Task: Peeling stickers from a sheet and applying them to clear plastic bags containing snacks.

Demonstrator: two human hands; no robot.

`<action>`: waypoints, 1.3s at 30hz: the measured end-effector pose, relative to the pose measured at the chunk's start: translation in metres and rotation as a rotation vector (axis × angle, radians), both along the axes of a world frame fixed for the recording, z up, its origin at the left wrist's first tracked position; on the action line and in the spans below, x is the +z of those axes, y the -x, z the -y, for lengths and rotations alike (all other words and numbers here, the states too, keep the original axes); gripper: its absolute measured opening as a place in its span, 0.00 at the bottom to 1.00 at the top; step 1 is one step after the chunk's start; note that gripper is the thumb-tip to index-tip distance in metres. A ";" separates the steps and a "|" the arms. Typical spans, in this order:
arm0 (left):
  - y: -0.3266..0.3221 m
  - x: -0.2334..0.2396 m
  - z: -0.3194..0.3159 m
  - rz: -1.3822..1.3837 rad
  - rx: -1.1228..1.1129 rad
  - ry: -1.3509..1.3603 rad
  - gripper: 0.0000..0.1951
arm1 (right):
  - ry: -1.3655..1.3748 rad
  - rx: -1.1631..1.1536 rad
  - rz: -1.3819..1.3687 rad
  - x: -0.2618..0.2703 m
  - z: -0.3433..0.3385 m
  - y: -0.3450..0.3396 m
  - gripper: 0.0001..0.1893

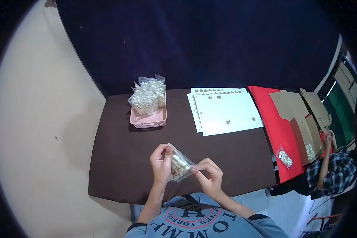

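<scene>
Between my two hands, close to the table's front edge, is a clear plastic zip bag (181, 164) filled with white, capsule-like pieces. My left hand (161, 162) pinches its upper left corner between thumb and fingers. With thumb and forefinger, my right hand (208, 175) grips the right end of the bag's top edge. The bag is tilted, its top edge sloping down to the right. A small brown and gold round sticker shows low on its left side. Whether the seal is closed cannot be told.
A pink tray (148, 123) holds several filled bags (148, 96) at the back left. White sticker sheets (226, 111) lie at the back right. On the adjoining red-covered table (281, 134) are cardboard boxes (297, 131) and another filled bag (284, 157); a person in a checked shirt (337, 169) sits there.
</scene>
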State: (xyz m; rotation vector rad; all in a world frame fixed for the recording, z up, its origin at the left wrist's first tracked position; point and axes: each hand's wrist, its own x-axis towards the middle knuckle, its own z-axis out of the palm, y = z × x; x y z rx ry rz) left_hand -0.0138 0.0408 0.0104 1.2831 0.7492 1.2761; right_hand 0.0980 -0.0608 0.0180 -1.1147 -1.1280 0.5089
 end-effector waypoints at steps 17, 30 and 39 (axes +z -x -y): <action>0.020 -0.001 -0.004 -0.072 -0.546 0.024 0.15 | -0.031 -0.085 -0.132 0.007 -0.005 -0.033 0.02; 0.017 -0.010 0.009 -0.125 -0.404 0.078 0.16 | 0.227 0.287 -0.211 0.001 -0.017 -0.042 0.18; 0.013 -0.015 0.014 -0.108 -0.374 0.162 0.16 | 0.222 0.181 -0.131 -0.011 -0.019 -0.035 0.07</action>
